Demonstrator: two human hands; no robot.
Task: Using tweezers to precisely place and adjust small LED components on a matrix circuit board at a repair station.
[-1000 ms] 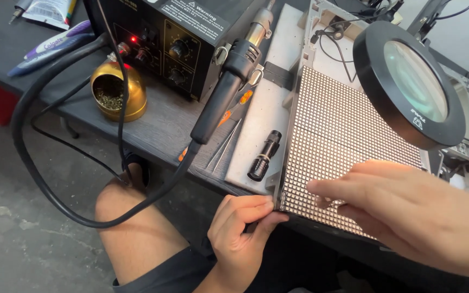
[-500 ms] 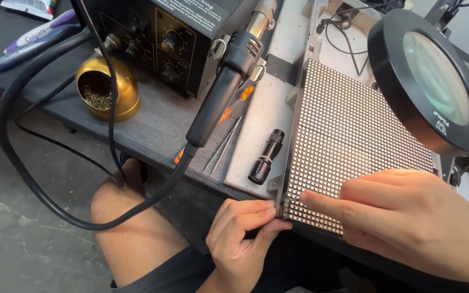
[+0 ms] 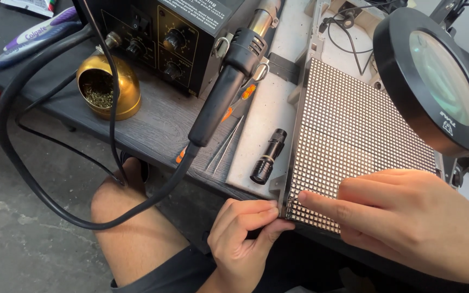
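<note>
- A dark wood-grain desk (image 3: 158, 127) runs across the upper half of the frame, with bare grey concrete floor (image 3: 23, 239) at lower left and the person's bare knee below the desk edge.
- The LED grid panel (image 3: 354, 135) lies flat at centre right of the frame, its near corner at the desk's front edge.
- The left hand (image 3: 242, 236), at bottom centre, has its fingers pressed together, pinching that near corner of the panel from below.
- The right hand (image 3: 413, 217), at lower right, lies on the panel with its forefinger stretched out, the tip touching the grid near the same corner; the other fingers are curled.
- Just left of the panel a small black torch (image 3: 268, 156) lies on a pale strip, with tweezers (image 3: 225, 149) beside it.
- A black hot-air handpiece (image 3: 226, 87) leans at upper centre against a black control box (image 3: 175, 38); a brass tip-cleaner pot (image 3: 109, 87) sits at upper left.
- A round magnifier lamp (image 3: 435, 76) hangs over the panel's upper right.
- Compared with half a second ago, both hands keep the same grip and touch at the corner; only the view has shifted slightly.
</note>
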